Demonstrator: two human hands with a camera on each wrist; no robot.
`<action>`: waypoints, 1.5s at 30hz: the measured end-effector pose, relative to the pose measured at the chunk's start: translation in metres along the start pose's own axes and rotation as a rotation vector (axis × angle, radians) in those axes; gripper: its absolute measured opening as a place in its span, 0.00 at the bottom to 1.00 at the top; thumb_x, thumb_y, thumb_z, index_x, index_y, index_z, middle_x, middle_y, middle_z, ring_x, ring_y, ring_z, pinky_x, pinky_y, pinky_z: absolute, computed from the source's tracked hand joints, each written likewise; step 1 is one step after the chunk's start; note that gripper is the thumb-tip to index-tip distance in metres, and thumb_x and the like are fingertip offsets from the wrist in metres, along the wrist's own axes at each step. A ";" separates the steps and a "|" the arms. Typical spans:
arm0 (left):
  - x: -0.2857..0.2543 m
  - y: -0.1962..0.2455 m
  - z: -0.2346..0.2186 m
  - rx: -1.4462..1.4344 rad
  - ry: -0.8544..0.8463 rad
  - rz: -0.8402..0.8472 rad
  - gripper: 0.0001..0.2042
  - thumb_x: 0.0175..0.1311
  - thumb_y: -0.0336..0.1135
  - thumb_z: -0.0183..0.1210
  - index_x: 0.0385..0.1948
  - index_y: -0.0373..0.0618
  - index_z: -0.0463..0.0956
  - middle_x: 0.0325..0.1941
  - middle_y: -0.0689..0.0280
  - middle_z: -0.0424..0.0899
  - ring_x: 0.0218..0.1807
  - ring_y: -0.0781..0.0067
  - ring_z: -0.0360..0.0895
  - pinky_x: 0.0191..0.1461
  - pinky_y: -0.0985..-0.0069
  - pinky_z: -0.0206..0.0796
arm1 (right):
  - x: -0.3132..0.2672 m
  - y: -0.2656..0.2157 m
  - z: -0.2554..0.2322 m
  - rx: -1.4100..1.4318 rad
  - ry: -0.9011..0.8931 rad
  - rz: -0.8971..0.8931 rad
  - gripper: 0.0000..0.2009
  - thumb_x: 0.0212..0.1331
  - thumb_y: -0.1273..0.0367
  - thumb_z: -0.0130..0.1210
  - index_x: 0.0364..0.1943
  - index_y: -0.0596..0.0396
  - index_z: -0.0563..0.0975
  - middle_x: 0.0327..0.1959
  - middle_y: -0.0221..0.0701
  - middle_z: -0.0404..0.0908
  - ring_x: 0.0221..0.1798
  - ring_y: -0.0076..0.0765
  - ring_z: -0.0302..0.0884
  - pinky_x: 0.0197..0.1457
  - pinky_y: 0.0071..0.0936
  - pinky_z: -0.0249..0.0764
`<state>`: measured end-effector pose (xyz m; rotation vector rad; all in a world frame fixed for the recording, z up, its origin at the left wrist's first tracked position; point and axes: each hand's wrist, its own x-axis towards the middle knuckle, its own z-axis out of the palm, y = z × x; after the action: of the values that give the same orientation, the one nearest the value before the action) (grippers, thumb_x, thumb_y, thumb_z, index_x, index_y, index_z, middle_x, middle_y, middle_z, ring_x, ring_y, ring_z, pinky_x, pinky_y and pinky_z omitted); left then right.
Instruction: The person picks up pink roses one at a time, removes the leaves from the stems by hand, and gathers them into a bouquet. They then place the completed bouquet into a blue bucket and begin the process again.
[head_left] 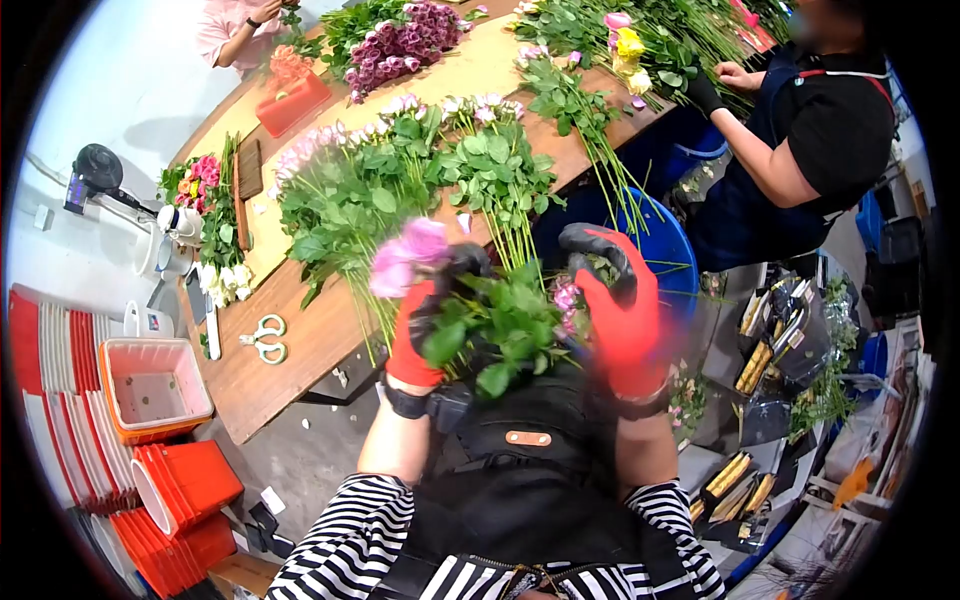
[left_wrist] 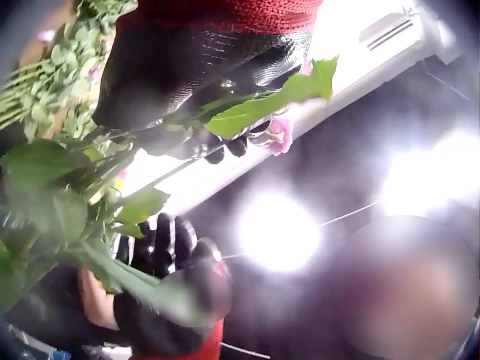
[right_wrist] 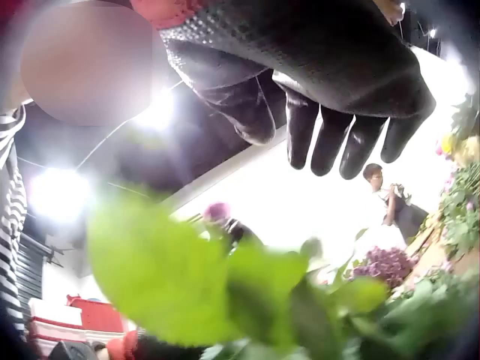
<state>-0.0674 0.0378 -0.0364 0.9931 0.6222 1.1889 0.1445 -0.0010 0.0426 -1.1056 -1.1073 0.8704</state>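
In the head view my left hand [head_left: 425, 325], in a red and black glove, grips rose stems, with pink blooms [head_left: 410, 258] beside its fingers and leaves [head_left: 510, 325] spreading to its right. The left wrist view shows black fingers curled round the stems, a leaf [left_wrist: 277, 99] and a pink rose [left_wrist: 278, 136] by them. My right hand [head_left: 625, 310] is raised to the right of the leaves, a small pink cluster [head_left: 567, 300] near it. Its fingers [right_wrist: 330, 142] are apart and hold nothing in the right wrist view, above blurred green leaves [right_wrist: 172, 277].
Pale pink roses [head_left: 395, 165] lie on the wooden table [head_left: 290, 385], with scissors [head_left: 265, 339] near its edge. A blue bucket [head_left: 672, 245] stands beyond my right hand. Another person [head_left: 800, 150] works at the right. Orange crates [head_left: 185, 485] are at the lower left.
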 end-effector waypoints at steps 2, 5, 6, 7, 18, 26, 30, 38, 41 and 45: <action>0.004 0.020 -0.002 -0.637 -0.044 -0.076 0.19 0.70 0.38 0.51 0.59 0.41 0.69 0.59 0.61 0.76 0.59 0.64 0.74 0.62 0.64 0.67 | 0.016 0.029 -0.021 -0.257 -0.048 -0.001 0.14 0.56 0.77 0.59 0.47 0.61 0.77 0.46 0.36 0.80 0.50 0.33 0.79 0.54 0.28 0.74; 0.000 0.010 -0.031 -0.564 0.053 0.034 0.20 0.71 0.39 0.51 0.60 0.40 0.69 0.57 0.61 0.75 0.55 0.65 0.74 0.57 0.67 0.68 | 0.034 0.126 -0.042 -0.689 -0.041 -0.004 0.18 0.55 0.61 0.62 0.48 0.56 0.78 0.43 0.40 0.82 0.47 0.45 0.80 0.50 0.36 0.75; -0.001 0.003 -0.041 -0.596 0.087 0.020 0.20 0.71 0.40 0.51 0.59 0.39 0.69 0.55 0.61 0.76 0.52 0.66 0.74 0.55 0.69 0.69 | 0.035 0.165 -0.042 -0.744 -0.034 -0.008 0.21 0.55 0.56 0.61 0.48 0.56 0.78 0.44 0.42 0.82 0.47 0.48 0.80 0.52 0.38 0.74; 0.001 -0.002 -0.047 -0.653 0.104 -0.008 0.20 0.72 0.41 0.51 0.59 0.39 0.69 0.53 0.61 0.76 0.49 0.67 0.74 0.52 0.71 0.70 | 0.035 0.184 -0.038 -0.713 -0.092 0.118 0.23 0.55 0.55 0.61 0.49 0.56 0.77 0.45 0.42 0.82 0.47 0.50 0.80 0.52 0.39 0.74; 0.010 0.004 -0.042 -0.514 0.198 -0.256 0.18 0.70 0.38 0.52 0.56 0.38 0.71 0.34 0.69 0.72 0.32 0.81 0.65 0.38 0.83 0.61 | 0.047 0.196 0.005 -1.116 0.081 -0.299 0.12 0.50 0.65 0.61 0.41 0.47 0.80 0.34 0.32 0.80 0.42 0.44 0.75 0.52 0.41 0.64; 0.016 0.020 -0.017 -0.278 0.286 -0.193 0.19 0.72 0.44 0.50 0.56 0.42 0.72 0.53 0.62 0.80 0.48 0.73 0.77 0.51 0.79 0.68 | 0.050 0.206 -0.018 -1.142 -0.061 0.061 0.11 0.50 0.64 0.60 0.39 0.45 0.79 0.34 0.32 0.79 0.44 0.44 0.75 0.50 0.42 0.65; 0.016 0.017 -0.036 -0.248 0.260 -0.180 0.20 0.72 0.44 0.50 0.60 0.44 0.70 0.54 0.60 0.78 0.37 0.82 0.71 0.40 0.83 0.66 | 0.051 0.170 -0.012 -1.093 0.230 -0.234 0.11 0.50 0.65 0.60 0.39 0.45 0.79 0.33 0.31 0.77 0.41 0.44 0.74 0.50 0.42 0.64; 0.027 0.027 -0.032 -0.320 0.272 -0.092 0.19 0.72 0.40 0.49 0.59 0.43 0.71 0.45 0.67 0.79 0.31 0.87 0.63 0.34 0.86 0.59 | 0.019 0.113 -0.020 -0.809 0.193 -0.231 0.15 0.49 0.71 0.61 0.44 0.47 0.81 0.37 0.34 0.77 0.45 0.47 0.72 0.52 0.41 0.66; 0.032 0.033 -0.022 -0.269 0.293 -0.057 0.20 0.71 0.35 0.48 0.63 0.40 0.67 0.52 0.69 0.79 0.33 0.86 0.67 0.35 0.87 0.62 | -0.011 0.117 -0.027 -0.758 0.206 -0.332 0.15 0.49 0.72 0.61 0.44 0.50 0.82 0.39 0.36 0.78 0.46 0.48 0.72 0.53 0.42 0.68; 0.030 0.031 -0.019 -0.146 0.197 0.022 0.19 0.69 0.31 0.50 0.60 0.37 0.69 0.52 0.66 0.80 0.42 0.83 0.76 0.46 0.84 0.68 | -0.050 0.117 -0.033 -0.738 0.043 -0.355 0.17 0.45 0.73 0.62 0.43 0.53 0.81 0.39 0.37 0.77 0.47 0.51 0.71 0.56 0.45 0.66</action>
<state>-0.0891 0.0743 -0.0153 0.7676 0.6701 1.3425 0.1631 -0.0266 -0.0850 -1.4439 -1.5853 0.1392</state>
